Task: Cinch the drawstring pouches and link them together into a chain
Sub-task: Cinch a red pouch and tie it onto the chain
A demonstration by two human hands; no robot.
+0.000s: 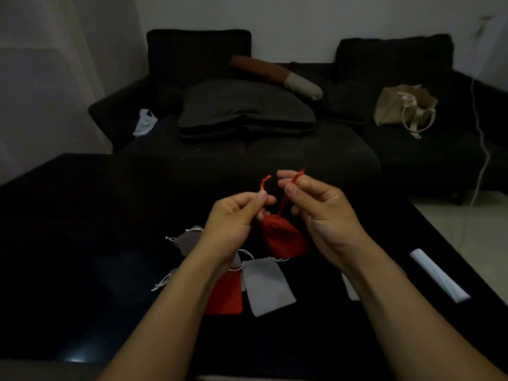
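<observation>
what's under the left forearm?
The left forearm covers part of a flat red pouch and a dark grey pouch on the table. Their hidden parts can't be seen.

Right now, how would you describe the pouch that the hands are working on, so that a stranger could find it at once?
Look at the black table in front of the dark sofa. Above its middle, the left hand and the right hand each pinch one red drawstring end, and the red pouch hangs between them. It is the only pouch lifted and gathered at its mouth; the grey pouch and the others lie flat.
</observation>
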